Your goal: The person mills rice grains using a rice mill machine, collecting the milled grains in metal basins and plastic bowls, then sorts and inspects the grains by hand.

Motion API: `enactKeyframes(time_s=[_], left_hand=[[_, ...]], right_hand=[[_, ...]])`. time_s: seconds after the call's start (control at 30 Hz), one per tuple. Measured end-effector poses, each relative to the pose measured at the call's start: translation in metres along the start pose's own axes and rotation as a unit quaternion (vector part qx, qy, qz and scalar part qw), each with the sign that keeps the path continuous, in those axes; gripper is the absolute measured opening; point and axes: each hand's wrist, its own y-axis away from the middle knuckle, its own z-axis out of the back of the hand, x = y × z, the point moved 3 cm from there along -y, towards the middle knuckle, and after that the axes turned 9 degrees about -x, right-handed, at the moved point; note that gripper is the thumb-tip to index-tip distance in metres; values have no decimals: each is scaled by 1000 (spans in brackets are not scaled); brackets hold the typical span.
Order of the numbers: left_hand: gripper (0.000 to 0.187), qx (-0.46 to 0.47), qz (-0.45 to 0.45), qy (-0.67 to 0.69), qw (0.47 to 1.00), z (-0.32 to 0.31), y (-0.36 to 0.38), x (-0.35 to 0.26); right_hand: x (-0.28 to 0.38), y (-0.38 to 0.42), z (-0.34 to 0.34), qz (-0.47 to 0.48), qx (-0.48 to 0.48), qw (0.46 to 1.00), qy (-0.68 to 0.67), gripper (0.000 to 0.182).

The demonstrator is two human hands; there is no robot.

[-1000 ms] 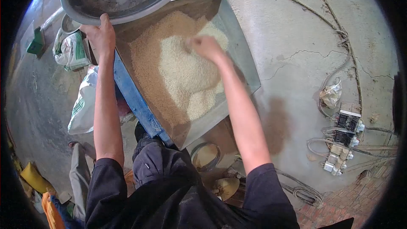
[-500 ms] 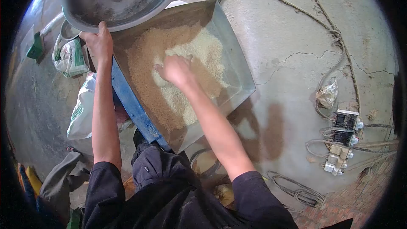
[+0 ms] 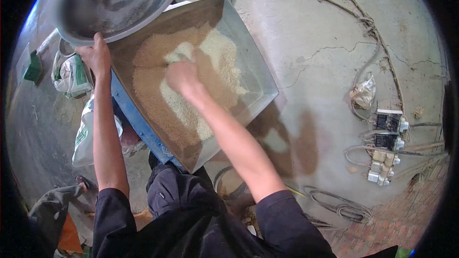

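My left hand [image 3: 98,58] grips the near rim of a wide grey metal basin [image 3: 165,12], thumb up against its edge. The basin is tilted and shows a dusty inside. Below it a square sheet-metal hopper [image 3: 256,62] holds loose grain, brown grain [image 3: 148,100] around and between pale patches [image 3: 222,57]. My right hand [image 3: 183,77] is down in the middle of this grain. Its fingers look partly apart, one stretched forward, with the tips blurred or hidden in the grain.
A blue metal bar [image 3: 143,131] runs along the hopper's left side. White-and-green sacks [image 3: 71,76] stand at left, near another person's trouser leg [image 3: 52,215]. Switch boxes [image 3: 388,122] and cables [image 3: 342,208] are on the right.
My right hand has moved left through the grain, spreading brown grain across the pale patch and splitting it. My left hand keeps its hold on the basin. The view has shifted slightly.
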Motion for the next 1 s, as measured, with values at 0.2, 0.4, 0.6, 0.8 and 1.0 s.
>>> enactKeyframes(time_s=[0.2, 0.4, 0.6, 0.8, 1.0], left_hand=[[58, -5, -9, 33, 999, -3, -7, 12], [53, 40, 1, 36, 999, 0, -7, 6], [50, 0, -20, 40, 999, -6, -14, 25], [52, 4, -51, 19, 999, -4, -16, 21], [52, 30, -31, 33, 999, -7, -21, 34]], right_hand=[[23, 57, -3, 96, -193, 975, -46, 47], [28, 67, -16, 212, 25, 951, 223, 46], [12, 46, -10, 69, -346, 935, -36, 35], [17, 85, -27, 261, 66, 953, 138, 33], [-1, 69, 1, 138, -41, 986, 87, 42]])
